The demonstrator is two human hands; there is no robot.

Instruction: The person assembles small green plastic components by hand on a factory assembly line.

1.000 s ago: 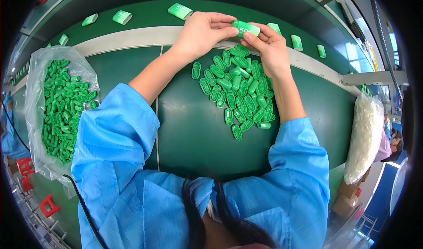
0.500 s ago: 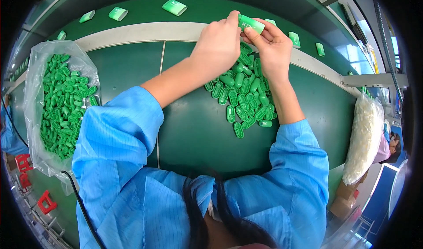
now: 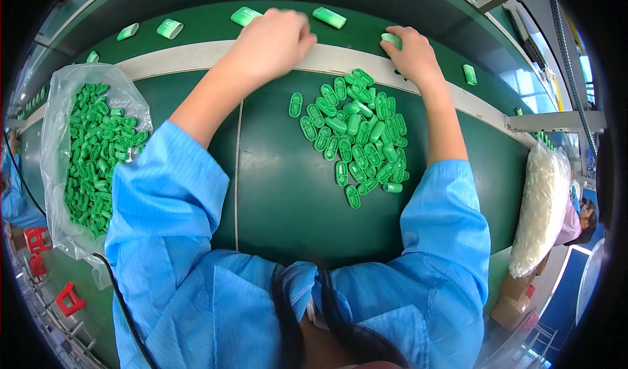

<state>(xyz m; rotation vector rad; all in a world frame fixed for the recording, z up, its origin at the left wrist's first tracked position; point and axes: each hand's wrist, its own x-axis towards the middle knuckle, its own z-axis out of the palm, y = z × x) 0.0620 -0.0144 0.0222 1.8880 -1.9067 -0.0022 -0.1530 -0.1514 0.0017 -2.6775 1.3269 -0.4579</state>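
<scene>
Over the far belt, my right hand (image 3: 413, 54) has its fingers closed around a light green oval plastic case (image 3: 391, 40). My left hand (image 3: 276, 42) is raised at the belt's near edge, partly covering another green case (image 3: 246, 16); motion smears its fingers, and whether it touches that case is unclear. Between the two hands lies a further green case (image 3: 329, 17). Nearer to me, a loose pile of small green oval caps (image 3: 358, 128) is spread on the dark green table, some hollow side up, some domed side up.
A clear plastic bag (image 3: 55, 153) full of green caps stands at the left. More cases (image 3: 170, 28) lie along the green belt (image 3: 209, 22), behind a pale rail (image 3: 176, 56). On the right are a bag of whitish pieces (image 3: 540, 205) and a metal bracket (image 3: 556, 120).
My hands have parted from the case they both held, left hand going left, right hand going right onto a case. A case now lies between them. Other belt cases have shifted slightly left.
</scene>
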